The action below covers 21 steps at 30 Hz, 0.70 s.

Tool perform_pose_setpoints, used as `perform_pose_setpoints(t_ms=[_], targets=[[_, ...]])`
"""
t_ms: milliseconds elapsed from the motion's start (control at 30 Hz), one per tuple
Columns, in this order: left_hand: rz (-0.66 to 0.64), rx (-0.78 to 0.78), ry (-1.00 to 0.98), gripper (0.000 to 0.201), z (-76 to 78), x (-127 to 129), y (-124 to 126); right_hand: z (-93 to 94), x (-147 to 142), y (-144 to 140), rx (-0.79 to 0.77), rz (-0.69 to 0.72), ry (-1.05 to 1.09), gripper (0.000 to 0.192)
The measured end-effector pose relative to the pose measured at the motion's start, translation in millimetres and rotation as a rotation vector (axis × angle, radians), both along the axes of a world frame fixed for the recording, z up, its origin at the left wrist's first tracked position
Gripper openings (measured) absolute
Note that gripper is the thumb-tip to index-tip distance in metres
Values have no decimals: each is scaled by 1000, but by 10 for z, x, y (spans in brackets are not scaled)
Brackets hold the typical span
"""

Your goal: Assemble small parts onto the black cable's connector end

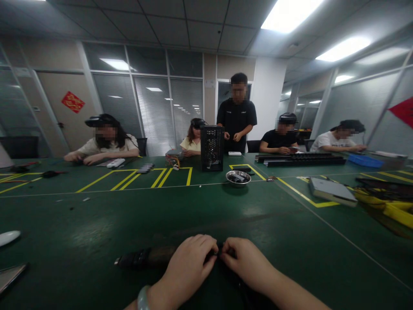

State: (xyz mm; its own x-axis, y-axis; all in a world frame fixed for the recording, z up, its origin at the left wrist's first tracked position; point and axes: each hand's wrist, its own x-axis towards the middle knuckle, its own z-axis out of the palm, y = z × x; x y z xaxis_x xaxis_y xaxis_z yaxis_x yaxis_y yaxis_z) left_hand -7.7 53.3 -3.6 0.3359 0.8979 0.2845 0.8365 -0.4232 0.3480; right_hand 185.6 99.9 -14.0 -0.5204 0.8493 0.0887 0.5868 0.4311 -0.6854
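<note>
My left hand (191, 261) and my right hand (245, 261) meet low in the middle of the view, fingertips pinched together on a small dark part (218, 253). A long black object (142, 258) lies on the green table (135, 224) and runs left from under my left hand. What the fingers pinch is mostly hidden. A pale bracelet (142, 298) sits on my left wrist.
A metal bowl (238, 177) with small parts and a black perforated computer case (212, 147) stand mid-table. A grey flat device (332, 190) and yellow pieces (392, 209) lie at right. Several people sit or stand along the far side. A white object (8, 237) lies at left.
</note>
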Motion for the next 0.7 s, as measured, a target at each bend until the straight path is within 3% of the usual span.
perform_pose_setpoints(t_ms=[700], targets=[[-29,-6,5,14,42,12,-13,12,-9,-13,-18,7,-7,10]])
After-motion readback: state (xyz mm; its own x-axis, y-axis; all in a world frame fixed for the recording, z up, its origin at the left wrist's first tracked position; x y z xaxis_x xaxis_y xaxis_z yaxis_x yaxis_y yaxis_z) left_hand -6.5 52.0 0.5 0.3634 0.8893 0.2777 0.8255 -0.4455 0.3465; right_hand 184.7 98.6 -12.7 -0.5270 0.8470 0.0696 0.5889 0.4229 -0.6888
